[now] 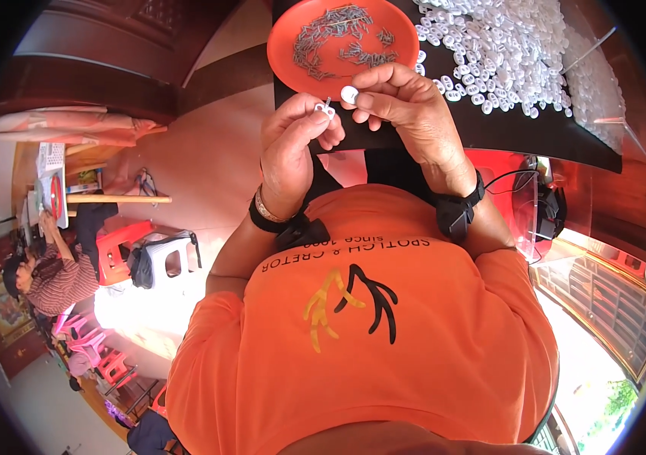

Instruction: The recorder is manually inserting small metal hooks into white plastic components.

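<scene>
My left hand [290, 144] pinches a small white plastic piece [325, 111] between thumb and fingers. A thin metal pin stands up at that piece. Close by on the right, my right hand [414, 117] grips a round white plastic piece [349, 94] between thumb and forefinger. A small gap separates the two pieces. Just beyond my hands is a red-orange plate [283, 57] holding many small grey metal pins [368, 55], perhaps screws or nails. Right of the plate, a big heap of white plastic pieces [490, 53] with oval shapes spreads over the black tabletop [565, 140].
A clear plastic bag [596, 91] lies at the heap's right side. Red and white plastic stools [167, 258] stand on the floor at left. Farther left, another person in a striped top [65, 280] works at a table. Dark wooden furniture [110, 45] fills the upper left.
</scene>
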Motion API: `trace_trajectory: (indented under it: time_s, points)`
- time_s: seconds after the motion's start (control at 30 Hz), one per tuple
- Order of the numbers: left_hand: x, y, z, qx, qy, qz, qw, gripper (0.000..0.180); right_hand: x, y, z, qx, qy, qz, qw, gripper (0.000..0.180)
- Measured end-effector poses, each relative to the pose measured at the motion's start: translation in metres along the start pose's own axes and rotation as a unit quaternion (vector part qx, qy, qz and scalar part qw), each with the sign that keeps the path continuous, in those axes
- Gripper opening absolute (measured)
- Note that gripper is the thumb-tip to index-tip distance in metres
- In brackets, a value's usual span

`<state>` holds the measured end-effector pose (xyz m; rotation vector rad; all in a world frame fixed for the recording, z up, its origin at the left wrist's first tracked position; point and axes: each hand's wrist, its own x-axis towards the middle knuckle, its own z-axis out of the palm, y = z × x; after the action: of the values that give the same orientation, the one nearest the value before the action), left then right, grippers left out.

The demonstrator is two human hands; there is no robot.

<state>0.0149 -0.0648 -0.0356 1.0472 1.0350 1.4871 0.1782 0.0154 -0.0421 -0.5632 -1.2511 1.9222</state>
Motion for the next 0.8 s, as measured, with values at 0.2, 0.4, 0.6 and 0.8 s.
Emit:
trace_trajectory:
  time_s: [0.2,0.4,0.6,0.8]
  points:
    - [0.0006,-0.0027,0.0029,0.051,0.011,-0.043,0.998,0.016,-0.0016,0.0031,0.0033,0.01,0.005,0.006,1.0,0.015]
    - [0.0006,-0.0047,0.003,0.061,0.0,-0.044,0.997,0.016,-0.0038,0.0033,0.0039,0.007,0.02,-0.003,1.0,0.015]
    - [0.0013,-0.0004,0.0063,0.084,0.003,-0.05,0.995,0.016,-0.0046,0.0008,0.0024,-0.04,0.033,-0.023,0.998,0.014]
    - [0.0034,-0.0023,0.0068,0.086,-0.013,-0.073,0.994,0.016,-0.0053,0.0034,0.0008,-0.039,0.024,-0.045,0.998,0.015]
